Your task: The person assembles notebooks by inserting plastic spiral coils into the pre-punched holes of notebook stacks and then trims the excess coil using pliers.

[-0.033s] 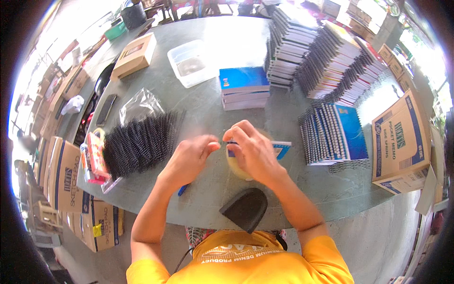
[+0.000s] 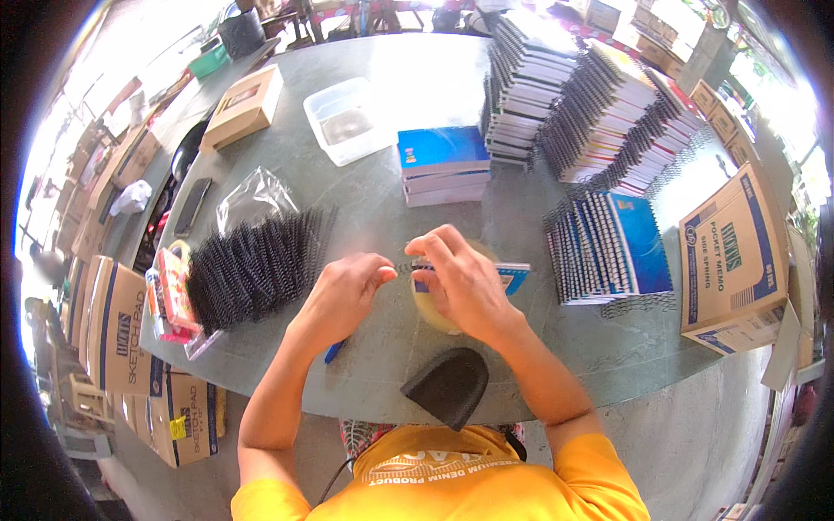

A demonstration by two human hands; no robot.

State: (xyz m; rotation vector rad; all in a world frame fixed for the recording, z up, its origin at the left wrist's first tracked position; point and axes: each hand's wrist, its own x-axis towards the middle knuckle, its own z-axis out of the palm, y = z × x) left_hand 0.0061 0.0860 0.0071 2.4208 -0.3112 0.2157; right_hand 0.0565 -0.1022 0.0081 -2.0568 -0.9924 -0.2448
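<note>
My left hand (image 2: 343,295) pinches the end of a thin black spiral coil (image 2: 400,267) between thumb and fingertips. My right hand (image 2: 460,282) grips a small blue-covered notebook (image 2: 512,276) at its edge, where the coil meets it. Both hands hover over a pale yellowish round object (image 2: 432,314) on the grey table (image 2: 382,217); I cannot tell what it is. A heap of loose black spiral coils (image 2: 256,265) lies just left of my left hand, with a crumpled clear plastic bag (image 2: 252,198) behind it. A blue pen (image 2: 334,351) peeks out under my left wrist.
A stack of blue notebooks (image 2: 443,163) lies ahead. Bound notebooks (image 2: 608,247) fan out on the right, taller piles (image 2: 591,104) behind them. A printed carton (image 2: 734,256) stands far right. A clear tub (image 2: 347,117), a brown box (image 2: 243,108), a phone (image 2: 191,207) and a black pad (image 2: 447,386) also lie about.
</note>
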